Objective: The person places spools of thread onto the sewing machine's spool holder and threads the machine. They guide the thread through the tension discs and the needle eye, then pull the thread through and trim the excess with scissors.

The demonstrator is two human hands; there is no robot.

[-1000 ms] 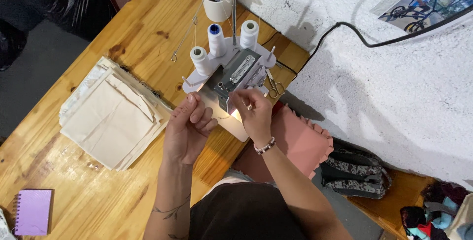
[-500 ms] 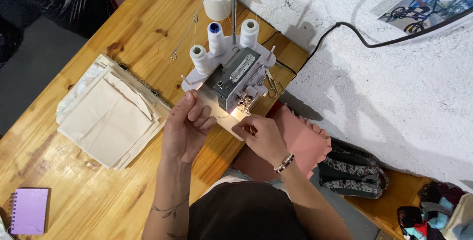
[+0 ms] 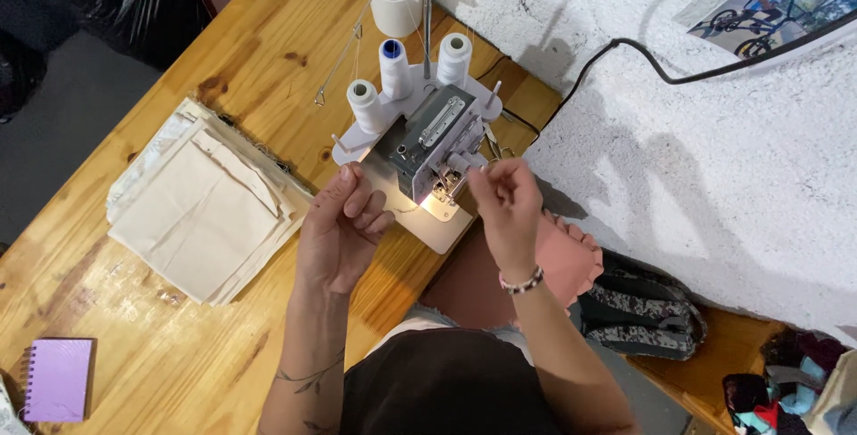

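Since half a second ago the right hand [image 3: 505, 206] has risen back toward the sewing machine [image 3: 428, 145], fingertips pinched together beside its needle area. At nine o'clock, the left hand [image 3: 344, 225] hovers loosely curled, holding nothing visible. Folded cloth [image 3: 201, 207] lies farther left.

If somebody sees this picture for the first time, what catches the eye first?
A white overlock sewing machine with three thread cones stands mid-table, and both hands work at its front: the left hand beside its plate, the right hand pinching near the needle. A stack of cream fabric pieces lies to the left.
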